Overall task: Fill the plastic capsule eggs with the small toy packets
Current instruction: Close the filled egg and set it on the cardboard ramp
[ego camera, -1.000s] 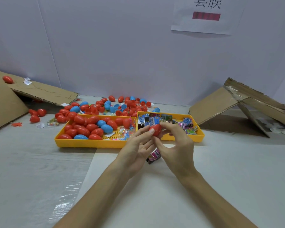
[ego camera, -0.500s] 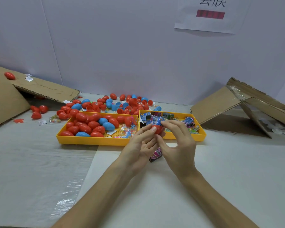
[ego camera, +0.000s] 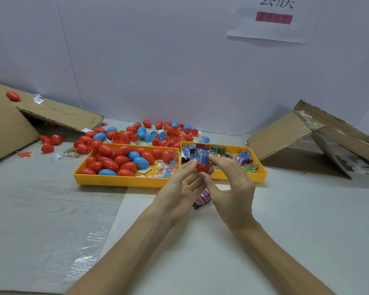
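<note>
My left hand [ego camera: 179,188] holds a red capsule egg half [ego camera: 201,167] between fingertips and thumb, just in front of the trays. A blue printed toy packet [ego camera: 201,157] sticks up out of that half. My right hand [ego camera: 232,184] curls over it, fingertips pinching the packet's top, thumb under the half. A pink toy packet [ego camera: 203,197] lies on the table below my hands, partly hidden. The left yellow tray [ego camera: 119,181] holds several red and blue capsule eggs [ego camera: 124,160]. Loose toy packets [ego camera: 243,158] fill the right yellow tray [ego camera: 241,178].
Many loose red and blue eggs and halves [ego camera: 166,135] lie behind the trays by the white wall. Flattened cardboard [ego camera: 6,128] slopes at the left with a red egg [ego camera: 12,96] on it. More cardboard [ego camera: 311,137] leans at the right. Plastic film [ego camera: 85,260] covers the table's left part.
A second ago both hands wrapped a red egg. Now the blue packet shows above the red half and my right hand's fingers have lifted onto the packet's top.
</note>
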Tool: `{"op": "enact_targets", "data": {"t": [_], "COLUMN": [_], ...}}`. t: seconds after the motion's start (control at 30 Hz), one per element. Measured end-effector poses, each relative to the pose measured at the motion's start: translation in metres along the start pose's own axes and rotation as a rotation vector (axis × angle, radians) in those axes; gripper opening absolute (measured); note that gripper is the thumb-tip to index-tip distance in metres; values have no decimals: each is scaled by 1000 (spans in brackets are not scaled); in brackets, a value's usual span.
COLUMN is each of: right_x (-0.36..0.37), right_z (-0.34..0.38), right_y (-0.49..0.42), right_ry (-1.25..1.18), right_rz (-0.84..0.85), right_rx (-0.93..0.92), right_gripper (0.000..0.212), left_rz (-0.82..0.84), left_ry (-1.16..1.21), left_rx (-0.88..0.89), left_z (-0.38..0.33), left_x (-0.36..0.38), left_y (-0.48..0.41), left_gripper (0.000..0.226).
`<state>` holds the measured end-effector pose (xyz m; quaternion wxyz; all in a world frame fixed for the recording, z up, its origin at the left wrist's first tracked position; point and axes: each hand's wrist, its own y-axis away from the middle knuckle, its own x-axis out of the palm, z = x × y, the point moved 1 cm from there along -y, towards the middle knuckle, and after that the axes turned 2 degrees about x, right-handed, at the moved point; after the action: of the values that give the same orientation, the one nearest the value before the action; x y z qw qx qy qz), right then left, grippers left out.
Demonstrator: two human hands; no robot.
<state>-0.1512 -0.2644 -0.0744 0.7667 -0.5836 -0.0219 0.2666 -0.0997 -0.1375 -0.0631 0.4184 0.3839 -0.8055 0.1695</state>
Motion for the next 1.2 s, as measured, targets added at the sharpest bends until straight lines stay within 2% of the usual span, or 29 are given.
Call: {"op": "enact_targets", "data": {"t": [0.2, 0.37, 0.5, 0.67, 0.87, 1.0, 1.2], "right_x": [-1, -1, -1, 0, 0, -1, -1], "right_z": [-1, -5, -6, -5, -5, -5, -8], "right_y": [0, 1, 1, 1, 0, -1, 0], "right_ry": [50, 71, 60, 37, -7, -11, -38], "right_rz": [-33, -60, -58, -20, 24, 4, -39], "right_rx": [-23, -56, -59, -43, -28, 3, -58], "right_gripper": [30, 25, 24, 26, 32, 30, 24], "left_rz": [19, 31, 59, 90, 88, 73, 110], "left_ry": [-4, -23, -58, -131, -276, -281, -294], "left_rx": [7, 8, 20, 6, -30, -21, -8], "left_z": [-1, 1, 2, 4, 3, 4, 6], "left_x": [2, -1, -2, -1, 0, -1, -3], "left_y": [1, -1, -1, 0, 0, 0, -2], "left_gripper": [46, 24, 17, 37, 48, 48, 47]}}
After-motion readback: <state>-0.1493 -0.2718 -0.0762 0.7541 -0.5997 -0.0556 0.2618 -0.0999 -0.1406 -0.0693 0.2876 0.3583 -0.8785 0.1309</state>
